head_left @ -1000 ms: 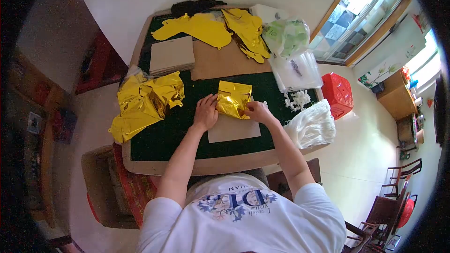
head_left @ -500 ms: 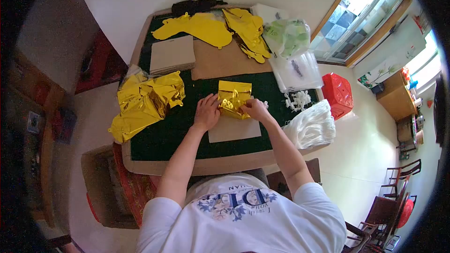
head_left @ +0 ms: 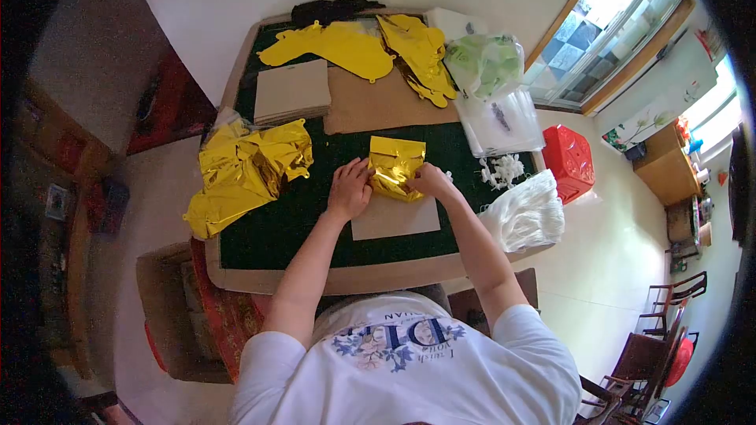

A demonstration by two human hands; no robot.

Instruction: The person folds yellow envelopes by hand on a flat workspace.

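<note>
A shiny gold foil balloon (head_left: pixel 397 164), folded into a small packet, lies over the upper part of a grey-beige card sheet (head_left: pixel 395 222) on the dark green table top. My left hand (head_left: pixel 350 189) rests flat at the packet's left edge, fingers stretched out and touching the foil. At its lower right edge, my right hand (head_left: pixel 431 181) has its fingers closed on the foil in a pinch. The right fingertips are partly hidden. Just beyond my right hand, a few small white bits peek out.
More gold foil balloons (head_left: pixel 250 169) lie to the left, with flat yellow ones (head_left: pixel 350 49) at the back. A card stack (head_left: pixel 291 90), brown cardboard (head_left: pixel 386 102), clear plastic bags (head_left: pixel 500 126), white clips (head_left: pixel 502 171) and a white string bundle (head_left: pixel 524 212) surround the work. A red stool (head_left: pixel 568 164) stands right.
The foil's lower part lies a little flatter and smoother than before. My right hand has shifted very slightly at its lower right edge; my left hand stays at the left side.
</note>
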